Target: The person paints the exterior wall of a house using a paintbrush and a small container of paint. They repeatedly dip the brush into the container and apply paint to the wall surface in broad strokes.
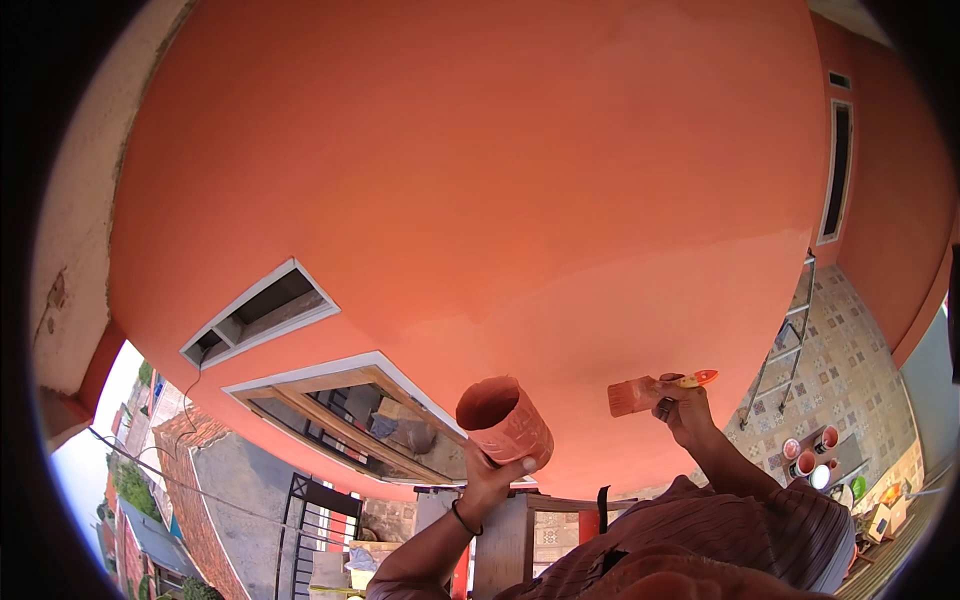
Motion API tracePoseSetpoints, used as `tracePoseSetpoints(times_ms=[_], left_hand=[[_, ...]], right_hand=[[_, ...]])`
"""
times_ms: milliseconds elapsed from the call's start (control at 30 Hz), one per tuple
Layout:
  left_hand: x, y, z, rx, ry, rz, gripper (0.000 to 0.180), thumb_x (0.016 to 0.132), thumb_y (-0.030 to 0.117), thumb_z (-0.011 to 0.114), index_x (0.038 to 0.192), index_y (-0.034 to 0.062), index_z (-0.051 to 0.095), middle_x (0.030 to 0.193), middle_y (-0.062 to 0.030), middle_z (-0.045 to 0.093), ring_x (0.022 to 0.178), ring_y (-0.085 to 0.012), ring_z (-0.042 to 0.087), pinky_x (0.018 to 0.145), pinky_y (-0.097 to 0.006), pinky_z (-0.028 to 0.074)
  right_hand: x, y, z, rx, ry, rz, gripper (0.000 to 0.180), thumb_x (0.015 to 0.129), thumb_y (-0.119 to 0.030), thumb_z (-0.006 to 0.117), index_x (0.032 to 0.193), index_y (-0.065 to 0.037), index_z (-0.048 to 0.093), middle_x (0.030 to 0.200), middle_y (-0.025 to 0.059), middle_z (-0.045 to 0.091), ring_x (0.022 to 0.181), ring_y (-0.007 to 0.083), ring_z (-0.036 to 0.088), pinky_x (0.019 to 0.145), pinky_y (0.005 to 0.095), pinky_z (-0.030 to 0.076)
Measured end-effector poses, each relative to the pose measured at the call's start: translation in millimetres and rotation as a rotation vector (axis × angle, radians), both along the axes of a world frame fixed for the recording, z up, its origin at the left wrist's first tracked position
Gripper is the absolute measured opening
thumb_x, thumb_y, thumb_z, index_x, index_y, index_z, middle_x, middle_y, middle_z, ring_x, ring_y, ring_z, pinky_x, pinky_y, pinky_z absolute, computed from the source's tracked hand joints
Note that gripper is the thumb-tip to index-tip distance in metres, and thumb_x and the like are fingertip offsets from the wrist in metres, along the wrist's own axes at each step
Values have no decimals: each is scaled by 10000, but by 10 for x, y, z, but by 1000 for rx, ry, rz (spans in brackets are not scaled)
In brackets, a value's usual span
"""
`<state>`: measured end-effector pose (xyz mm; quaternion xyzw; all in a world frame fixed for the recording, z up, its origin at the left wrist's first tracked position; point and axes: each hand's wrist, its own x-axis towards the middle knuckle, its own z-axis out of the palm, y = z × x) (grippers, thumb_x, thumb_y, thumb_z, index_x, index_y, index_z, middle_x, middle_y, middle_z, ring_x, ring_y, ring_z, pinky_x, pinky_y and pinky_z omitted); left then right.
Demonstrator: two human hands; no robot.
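My left hand (490, 476) is wrapped round the lower part of a paint-smeared cylindrical paint container (512, 430), its open mouth tilted up and to the left. How much paint is inside cannot be seen. Off to the right, my right hand (683, 408) grips a wide paintbrush (632, 397) by its yellow and red handle. The brush head is coated in orange-red paint and points left, close to the orange wall (520, 220); whether the bristles touch it I cannot tell. On the wall a slightly different shade shows to the right.
A white-trimmed wooden window (350, 420) and a small vent opening (262, 315) lie at left. A ladder (785, 350) leans at right above a patterned tile floor (850, 330) far below, with paint buckets (803, 463) on it. A wooden plank (505, 550) is beneath me.
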<state>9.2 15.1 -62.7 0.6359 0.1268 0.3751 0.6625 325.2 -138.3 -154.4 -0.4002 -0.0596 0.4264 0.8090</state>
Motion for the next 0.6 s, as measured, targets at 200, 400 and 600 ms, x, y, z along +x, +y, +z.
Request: tracePoseSetpoints(times_ms=[200,400,600], left_hand=[[16,2,-5,-62,22,-10,733,785,87,903,1398,-8,514,1262,-79,674,1168,-196,666,996,-368,567],[43,7,-34,-45,4,3,787,785,98,908,1432,-11,473,1287,-89,665,1187,-197,654,1026,-383,551],[56,7,-2,-53,-5,-4,792,772,43,895,1447,0,482,1323,-92,659,1235,-214,651,1072,-403,545]], right_hand=[[116,205,634,153,-178,-83,136,940,-64,755,1033,-129,679,968,43,747,808,155,703,667,316,555],[-56,188,547,154,-73,21,86,981,-117,696,1053,-99,653,1003,72,719,780,162,647,701,337,530],[-130,176,3,-4,139,127,129,1017,-209,651,1040,-83,638,917,84,639,796,200,619,712,360,529]])
